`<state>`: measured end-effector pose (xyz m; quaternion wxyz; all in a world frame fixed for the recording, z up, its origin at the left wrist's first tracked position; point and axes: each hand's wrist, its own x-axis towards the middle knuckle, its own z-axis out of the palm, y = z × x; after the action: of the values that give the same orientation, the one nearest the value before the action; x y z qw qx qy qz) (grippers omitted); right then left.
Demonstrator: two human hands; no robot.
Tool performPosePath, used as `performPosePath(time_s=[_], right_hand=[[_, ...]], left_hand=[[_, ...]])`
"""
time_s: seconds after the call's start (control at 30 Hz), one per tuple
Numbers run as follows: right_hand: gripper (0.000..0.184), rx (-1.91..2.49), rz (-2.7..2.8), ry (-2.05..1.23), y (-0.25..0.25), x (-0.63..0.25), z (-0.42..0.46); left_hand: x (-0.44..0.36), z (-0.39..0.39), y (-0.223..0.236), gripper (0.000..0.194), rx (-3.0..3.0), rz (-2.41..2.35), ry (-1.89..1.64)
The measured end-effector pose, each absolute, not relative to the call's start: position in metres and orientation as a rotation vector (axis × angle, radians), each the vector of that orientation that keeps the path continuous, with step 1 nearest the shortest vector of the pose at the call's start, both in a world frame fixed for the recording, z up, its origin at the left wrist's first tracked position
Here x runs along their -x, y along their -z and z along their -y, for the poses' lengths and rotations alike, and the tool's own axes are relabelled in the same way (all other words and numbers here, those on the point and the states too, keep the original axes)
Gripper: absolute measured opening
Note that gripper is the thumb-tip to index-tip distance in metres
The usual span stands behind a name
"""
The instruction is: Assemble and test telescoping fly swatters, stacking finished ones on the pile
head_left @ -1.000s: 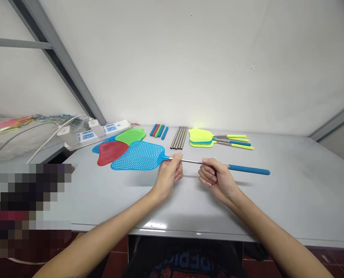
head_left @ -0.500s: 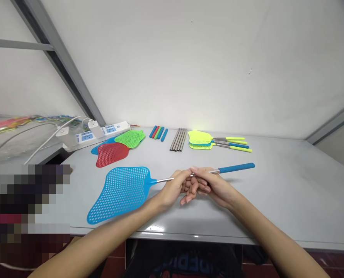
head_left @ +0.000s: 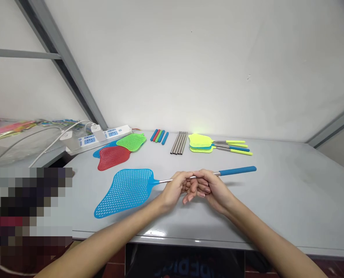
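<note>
A blue fly swatter (head_left: 128, 191) with a thin metal rod is held level above the table, its perforated head to the left and its blue grip to the right. My left hand (head_left: 178, 190) pinches the rod on the head side. Close beside it, my right hand (head_left: 211, 186) is closed on the rod near the blue grip (head_left: 238, 170). The thumbs almost meet, and the other fingers curl below the rod. Between the hands the rod is mostly hidden.
Toward the back lie a red swatter head (head_left: 113, 157), a green one (head_left: 131, 142), coloured grips (head_left: 159, 136), metal rods (head_left: 179, 143), and stacked swatters (head_left: 201, 140) in yellow and blue. A white power strip (head_left: 114, 133) with plugged-in chargers sits back left. Pixelated blocks cover the lower left.
The swatter's head has shifted slightly right and its angle has changed a little. Both hands keep their hold on the rod. The whole view has moved slightly.
</note>
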<state>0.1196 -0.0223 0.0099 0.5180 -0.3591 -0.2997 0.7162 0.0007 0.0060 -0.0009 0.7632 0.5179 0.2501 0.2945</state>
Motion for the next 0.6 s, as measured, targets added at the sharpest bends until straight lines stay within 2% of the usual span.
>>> performPosePath(time_s=[0.27,0.6], right_hand=[[0.034,0.844,0.554,-1.682,-0.012,-0.118,0.022],[0.038,0.828,0.678,-1.646,-0.017,-0.128,0.016]], left_hand=[[-0.005,-0.003,-0.008,0.035,-1.088,-0.574,-0.677],[-0.001,-0.003,-0.014,0.034,-1.087,-0.523,-0.645]])
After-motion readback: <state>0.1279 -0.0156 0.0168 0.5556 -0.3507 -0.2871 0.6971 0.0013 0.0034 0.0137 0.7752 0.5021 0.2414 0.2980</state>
